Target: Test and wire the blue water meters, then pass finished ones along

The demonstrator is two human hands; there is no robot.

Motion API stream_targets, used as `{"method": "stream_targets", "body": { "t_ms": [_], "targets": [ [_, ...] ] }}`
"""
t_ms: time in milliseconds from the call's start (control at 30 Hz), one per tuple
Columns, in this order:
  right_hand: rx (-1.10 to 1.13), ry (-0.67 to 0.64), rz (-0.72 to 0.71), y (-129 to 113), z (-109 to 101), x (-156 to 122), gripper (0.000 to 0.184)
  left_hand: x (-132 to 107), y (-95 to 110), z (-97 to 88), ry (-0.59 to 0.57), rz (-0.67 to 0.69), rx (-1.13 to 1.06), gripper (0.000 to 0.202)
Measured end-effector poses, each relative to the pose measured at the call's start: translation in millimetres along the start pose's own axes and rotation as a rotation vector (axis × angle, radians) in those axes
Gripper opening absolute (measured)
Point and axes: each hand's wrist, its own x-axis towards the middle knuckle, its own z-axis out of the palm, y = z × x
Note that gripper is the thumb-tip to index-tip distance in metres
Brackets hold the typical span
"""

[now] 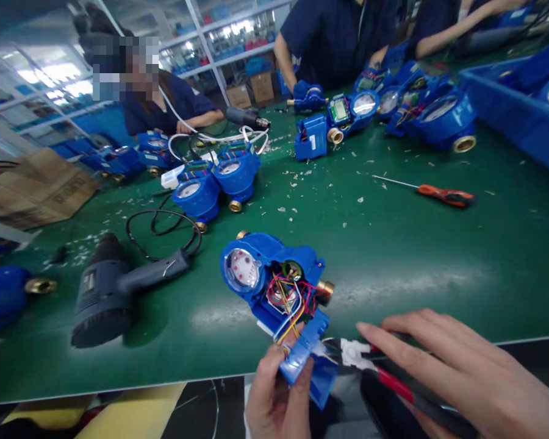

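Observation:
A blue water meter (274, 244) lies near the table's front edge, its housing uncovered and red, white and yellow wires spilling out. Those wires run down to a blue plastic cover (302, 347), which my left hand (277, 390) pinches between thumb and fingers just past the edge. In my right hand (466, 372) is a pair of cutting pliers (354, 353) with red and black handles. The jaws touch or nearly touch the cover's right side; the exact contact is hard to make out. My right index finger stretches along the upper handle.
A heat gun (105, 292) with a black cord lies at the left. A screwdriver (443, 194) rests at the right, near a blue bin (507, 116). Several more meters (196, 192) stand farther back. Co-workers (333, 42) are across the green table (393, 262), which has white scraps.

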Motion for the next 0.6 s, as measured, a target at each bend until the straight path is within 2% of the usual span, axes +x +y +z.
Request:
{"method": "stream_targets", "body": {
  "t_ms": [100, 200, 467, 600],
  "targets": [
    [-0.032, 0.059, -0.046, -2, 6, 7, 0.05, -7, -5, 8.6, 0.076, 0.08, -0.023, 0.014],
    [-0.043, 0.061, -0.041, -4, 10, 10, 0.051, -8, -8, 10.1, 0.111, 0.16, 0.01, 0.016],
    [-0.181, 0.022, -0.082, -4, 10, 10, 0.051, -4, -15, -2.4, 0.063, 0.291, 0.212, 0.021],
    [-0.169, -0.012, -0.008, -8, 8, 11, 0.046, -4, -21, -3.3, 0.06, 0.37, 0.225, 0.03]
  ]
}}
